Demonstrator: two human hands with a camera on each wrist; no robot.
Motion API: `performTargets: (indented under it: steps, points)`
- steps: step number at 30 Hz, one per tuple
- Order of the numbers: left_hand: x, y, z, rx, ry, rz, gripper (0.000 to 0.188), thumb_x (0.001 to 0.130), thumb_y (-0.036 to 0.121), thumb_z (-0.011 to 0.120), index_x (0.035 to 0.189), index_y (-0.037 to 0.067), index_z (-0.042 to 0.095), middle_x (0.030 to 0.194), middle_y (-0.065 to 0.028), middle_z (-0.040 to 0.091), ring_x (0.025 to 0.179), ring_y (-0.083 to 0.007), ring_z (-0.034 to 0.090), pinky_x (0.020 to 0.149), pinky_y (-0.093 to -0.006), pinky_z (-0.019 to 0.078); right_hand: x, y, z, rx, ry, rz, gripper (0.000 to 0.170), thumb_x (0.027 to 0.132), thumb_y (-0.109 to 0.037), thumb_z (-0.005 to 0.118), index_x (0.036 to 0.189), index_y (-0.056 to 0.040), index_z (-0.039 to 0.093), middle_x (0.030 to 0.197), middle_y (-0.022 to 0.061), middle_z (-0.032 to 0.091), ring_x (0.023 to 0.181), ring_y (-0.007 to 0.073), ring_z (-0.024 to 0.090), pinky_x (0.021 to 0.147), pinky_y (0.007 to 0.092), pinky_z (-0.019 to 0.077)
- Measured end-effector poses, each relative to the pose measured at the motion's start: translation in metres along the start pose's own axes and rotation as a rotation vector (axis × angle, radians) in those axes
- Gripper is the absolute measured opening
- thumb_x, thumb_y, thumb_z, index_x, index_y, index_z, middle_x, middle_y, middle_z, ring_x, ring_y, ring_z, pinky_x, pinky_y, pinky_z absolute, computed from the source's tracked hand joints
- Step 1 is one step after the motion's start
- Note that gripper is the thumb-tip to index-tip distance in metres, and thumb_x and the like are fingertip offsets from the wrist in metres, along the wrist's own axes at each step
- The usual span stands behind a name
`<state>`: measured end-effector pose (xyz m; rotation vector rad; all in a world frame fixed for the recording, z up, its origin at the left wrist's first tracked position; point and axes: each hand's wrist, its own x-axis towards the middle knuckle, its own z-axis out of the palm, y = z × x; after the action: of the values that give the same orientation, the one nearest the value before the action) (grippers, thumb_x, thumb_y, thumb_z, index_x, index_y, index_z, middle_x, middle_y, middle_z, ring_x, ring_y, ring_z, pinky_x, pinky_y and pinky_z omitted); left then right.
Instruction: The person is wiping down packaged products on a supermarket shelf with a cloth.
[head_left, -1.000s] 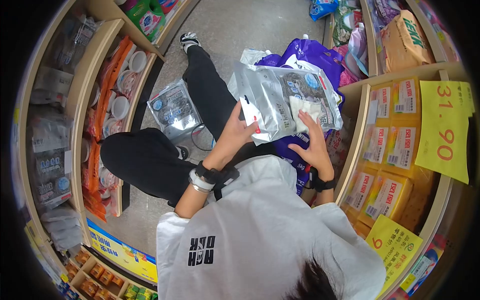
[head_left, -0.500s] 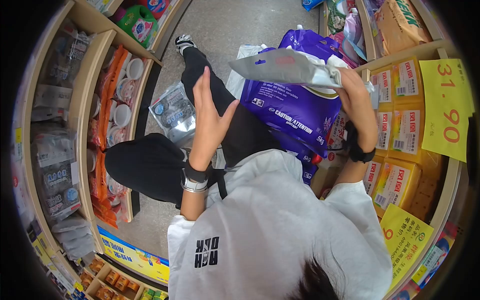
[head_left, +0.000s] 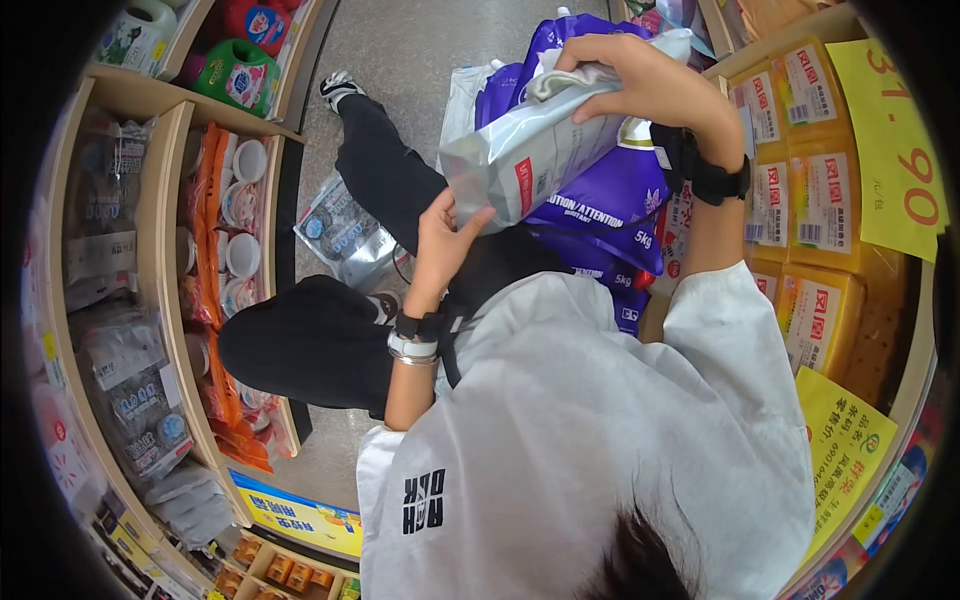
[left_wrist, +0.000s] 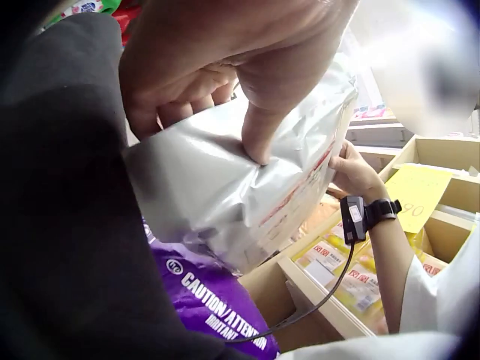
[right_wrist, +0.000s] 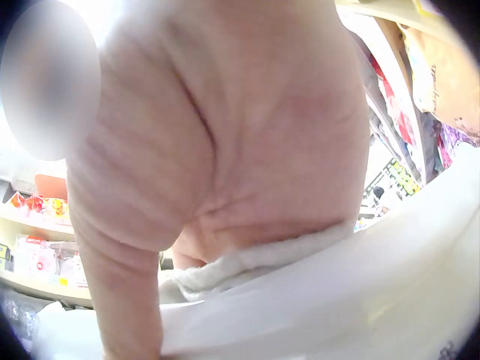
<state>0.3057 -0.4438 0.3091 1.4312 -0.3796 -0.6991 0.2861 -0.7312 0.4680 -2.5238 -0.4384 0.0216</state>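
Note:
A silver plastic package (head_left: 510, 155) with a red label is held up, tilted, above my lap. My left hand (head_left: 445, 245) pinches its lower left corner; in the left wrist view the left thumb (left_wrist: 259, 139) presses on the silver surface. At the package's far upper edge, my right hand (head_left: 645, 85) holds a white cloth (head_left: 572, 82) against it, thumb on the package's face. The right wrist view has the cloth (right_wrist: 262, 262) bunched under the right palm. Behind the package stand large purple bags (head_left: 600, 205) marked 5kg.
Another silver package (head_left: 345, 230) lies on the floor left of my outstretched leg. Shelves with white tubs (head_left: 243, 255) in orange wrapping and silver packages (head_left: 135, 400) line the left. Yellow soap packs (head_left: 815, 190) fill the right shelf, beside a yellow price sign (head_left: 885, 150).
The package was face up, then raised edge-on by the right hand alone; now it is turned and tilted down to the left. The left hand let go, opened, and has taken hold again.

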Motion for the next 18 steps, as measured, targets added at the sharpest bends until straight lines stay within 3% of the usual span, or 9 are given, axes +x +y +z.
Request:
performTargets:
  steps: [4, 7, 10, 11, 14, 15, 18]
  points:
    - [-0.004, 0.006, 0.001, 0.006, -0.024, -0.142, 0.035, 0.082, 0.000, 0.072, 0.114, -0.004, 0.059, 0.114, -0.0081, 0.064, 0.104, -0.0120, 0.060, 0.089, -0.0257, 0.0479, 0.008, 0.006, -0.001, 0.106, -0.033, 0.078, 0.044, 0.069, -0.021, 0.083, 0.102, -0.0049, 0.059, 0.095, 0.0058, 0.063, 0.087, 0.0195, 0.061, 0.079, 0.0303, 0.0483]
    - [-0.005, -0.005, 0.006, -0.087, -0.057, 0.138, 0.033, 0.080, 0.000, 0.073, 0.111, -0.004, 0.060, 0.106, -0.0046, 0.066, 0.099, -0.0113, 0.061, 0.087, -0.0258, 0.0493, 0.015, 0.016, 0.011, 0.091, 0.025, 0.036, 0.042, 0.069, -0.022, 0.083, 0.099, -0.0046, 0.059, 0.090, 0.0050, 0.061, 0.084, 0.0185, 0.058, 0.076, 0.0308, 0.0468]
    - [-0.004, -0.001, 0.014, -0.019, 0.006, 0.178, 0.027, 0.079, 0.002, 0.076, 0.102, -0.004, 0.063, 0.090, -0.0007, 0.066, 0.088, -0.0099, 0.063, 0.078, -0.0247, 0.0503, 0.028, 0.014, 0.026, 0.086, -0.010, -0.082, 0.039, 0.072, -0.026, 0.081, 0.095, -0.0048, 0.058, 0.086, 0.0034, 0.057, 0.081, 0.0170, 0.054, 0.074, 0.0302, 0.0446]
    - [-0.004, -0.003, 0.016, 0.044, 0.057, 0.217, 0.023, 0.079, 0.003, 0.076, 0.097, -0.003, 0.064, 0.084, -0.0004, 0.065, 0.081, -0.0094, 0.062, 0.073, -0.0244, 0.0493, 0.031, 0.016, 0.031, 0.037, 0.007, -0.038, 0.042, 0.076, -0.040, 0.076, 0.097, -0.0058, 0.065, 0.091, 0.0075, 0.065, 0.084, 0.0191, 0.061, 0.074, 0.0313, 0.0492]
    - [-0.011, -0.008, 0.021, 0.204, 0.171, 0.288, 0.013, 0.080, 0.005, 0.075, 0.083, -0.002, 0.066, 0.068, -0.0004, 0.062, 0.064, -0.0084, 0.059, 0.060, -0.0240, 0.0453, 0.034, 0.015, 0.030, 0.180, 0.143, 0.004, 0.041, 0.079, -0.044, 0.073, 0.095, -0.0066, 0.068, 0.092, 0.0062, 0.065, 0.087, 0.0185, 0.060, 0.077, 0.0311, 0.0486]
    - [-0.014, -0.008, 0.021, 0.242, 0.192, 0.288, 0.012, 0.080, 0.006, 0.074, 0.079, -0.002, 0.065, 0.065, -0.0010, 0.061, 0.060, -0.0083, 0.057, 0.056, -0.0243, 0.0433, 0.032, 0.015, 0.028, 0.129, 0.195, 0.018, 0.039, 0.078, -0.042, 0.074, 0.096, -0.0077, 0.069, 0.092, 0.0054, 0.066, 0.090, 0.0196, 0.061, 0.078, 0.0313, 0.0480]
    - [-0.015, 0.000, 0.023, 0.328, 0.211, 0.364, 0.016, 0.082, 0.006, 0.072, 0.071, -0.002, 0.063, 0.058, -0.0025, 0.057, 0.051, -0.0084, 0.052, 0.050, -0.0246, 0.0398, 0.033, 0.026, 0.032, -0.083, 0.370, -0.265, 0.022, 0.077, -0.012, 0.073, 0.097, -0.0061, 0.066, 0.091, 0.0042, 0.060, 0.080, 0.0176, 0.052, 0.076, 0.0287, 0.0441]
